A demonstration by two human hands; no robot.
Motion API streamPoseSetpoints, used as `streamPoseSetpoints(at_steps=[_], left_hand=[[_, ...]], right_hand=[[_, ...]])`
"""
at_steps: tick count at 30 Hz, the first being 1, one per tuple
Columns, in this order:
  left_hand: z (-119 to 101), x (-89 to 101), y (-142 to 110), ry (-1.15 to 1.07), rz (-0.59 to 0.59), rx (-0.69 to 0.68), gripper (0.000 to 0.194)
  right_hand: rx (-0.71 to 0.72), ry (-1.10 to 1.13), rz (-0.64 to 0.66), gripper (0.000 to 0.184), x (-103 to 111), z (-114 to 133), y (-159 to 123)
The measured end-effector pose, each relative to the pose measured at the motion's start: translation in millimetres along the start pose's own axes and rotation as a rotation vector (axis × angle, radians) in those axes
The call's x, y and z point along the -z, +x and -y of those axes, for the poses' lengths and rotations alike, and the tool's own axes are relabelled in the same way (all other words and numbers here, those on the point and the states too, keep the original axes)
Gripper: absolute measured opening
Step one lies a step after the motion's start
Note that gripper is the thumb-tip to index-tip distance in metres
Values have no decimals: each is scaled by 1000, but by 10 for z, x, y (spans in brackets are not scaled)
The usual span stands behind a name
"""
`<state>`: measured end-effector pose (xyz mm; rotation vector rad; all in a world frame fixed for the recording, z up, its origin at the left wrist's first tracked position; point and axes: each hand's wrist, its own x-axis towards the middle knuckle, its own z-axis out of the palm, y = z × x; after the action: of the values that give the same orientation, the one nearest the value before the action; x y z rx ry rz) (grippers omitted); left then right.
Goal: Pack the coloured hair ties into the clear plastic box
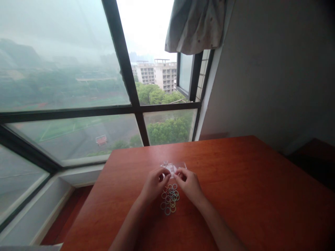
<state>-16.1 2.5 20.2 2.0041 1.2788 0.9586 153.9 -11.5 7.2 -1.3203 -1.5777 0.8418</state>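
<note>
My left hand (155,183) and my right hand (188,183) meet over a reddish-brown wooden table (248,181). Both pinch a small clear plastic bag (173,167) that lies just beyond the fingertips. The fingers of each hand are curled together on its near edge. Between my wrists lies a loose heap of several small coloured rubber bands (170,198), green, orange and blue, flat on the tabletop. The bands touch neither hand as far as I can see.
A big window with dark frames (125,69) stands beyond the table's far edge, with a grey curtain (196,24) bunched at its top. A grey wall (274,69) runs along the right. The table's left edge drops to a low sill (65,181).
</note>
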Motion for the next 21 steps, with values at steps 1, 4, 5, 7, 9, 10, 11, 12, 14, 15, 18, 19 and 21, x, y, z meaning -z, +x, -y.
streamPoseSetpoints(at_steps=[1, 4, 5, 7, 9, 10, 11, 12, 14, 15, 18, 19, 21], left_hand=[[13, 4, 3, 13, -18, 7, 18], [78, 29, 14, 52, -98, 28, 18], [107, 39, 17, 70, -130, 39, 19], [175, 59, 22, 119, -188, 65, 20], [244, 77, 25, 171, -231, 98, 20], [276, 84, 25, 193, -248, 114, 20], [305, 89, 25, 210, -262, 128, 20], [330, 92, 24, 222, -272, 137, 20], [366, 93, 24, 242, -279, 144, 21], [378, 90, 24, 251, -278, 143, 20], [395, 75, 30, 285, -269, 138, 19], [399, 68, 34, 295, -264, 137, 19], [411, 56, 45, 309, -253, 134, 18]], right_hand=[[-1, -2, 5, 12, -3, -5, 2], [-3, -22, 15, 11, -11, -29, 8], [-3, -30, 17, 11, -13, -37, 10], [-6, -44, 20, 11, -16, -49, 13], [-12, -54, 22, 11, -19, -53, 12], [-14, -59, 24, 11, -21, -53, 10], [-16, -64, 25, 10, -23, -52, 8], [-16, -68, 27, 10, -25, -51, 6], [-14, -75, 31, 10, -29, -52, 1], [-12, -78, 34, 10, -31, -54, -1], [-2, -91, 41, 9, -38, -69, -3], [1, -99, 42, 9, -40, -75, -4], [5, -116, 48, 9, -44, -85, -5]])
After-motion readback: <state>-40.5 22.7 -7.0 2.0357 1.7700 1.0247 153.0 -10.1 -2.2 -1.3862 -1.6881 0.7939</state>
